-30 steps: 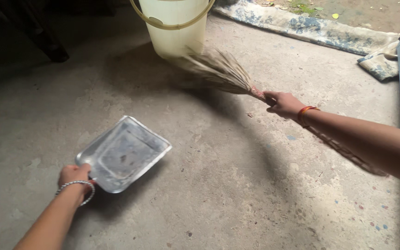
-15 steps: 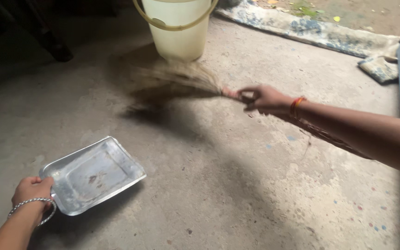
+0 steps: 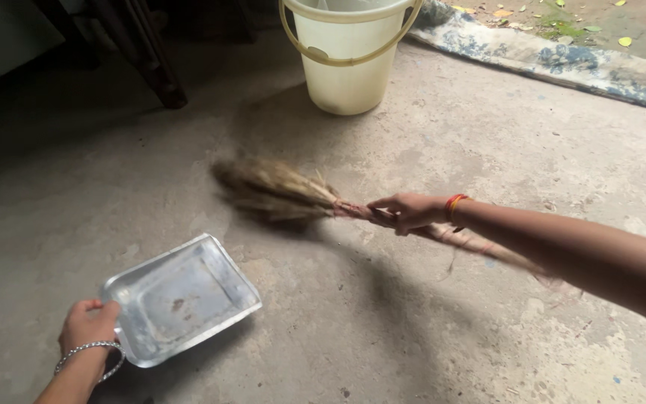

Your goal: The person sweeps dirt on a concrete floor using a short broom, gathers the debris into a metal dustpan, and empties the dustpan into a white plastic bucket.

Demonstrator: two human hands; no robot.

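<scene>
Two hands work the floor here, each closed on its own tool. Farthest left, at about 7 o'clock in the view, the left hand grips the near edge of the dustpan, fingers wrapped over its rim, a silver bangle on the wrist. That metal pan lies flat on the concrete, and its far edge faces toward about 1 o'clock, straight at the broom head. A few dark specks sit inside it.

Moving right, the broom is a bundle of dry grass whose brush end hangs just beyond the pan's far edge, near but not touching it. Its long axis runs nearly level, from the bristles at 9 o'clock to the bound handle at 3 o'clock, slanting a little downward to the right. The right hand is clamped around the handle where the bristles are tied, with an orange thread band at the wrist; the handle tail trails blurred under the forearm.

So the bristles lie between the two hands, nearer the pan than the right hand. A pale bucket stands well apart at 12 o'clock, with a patterned mat beyond at 1 o'clock.
</scene>
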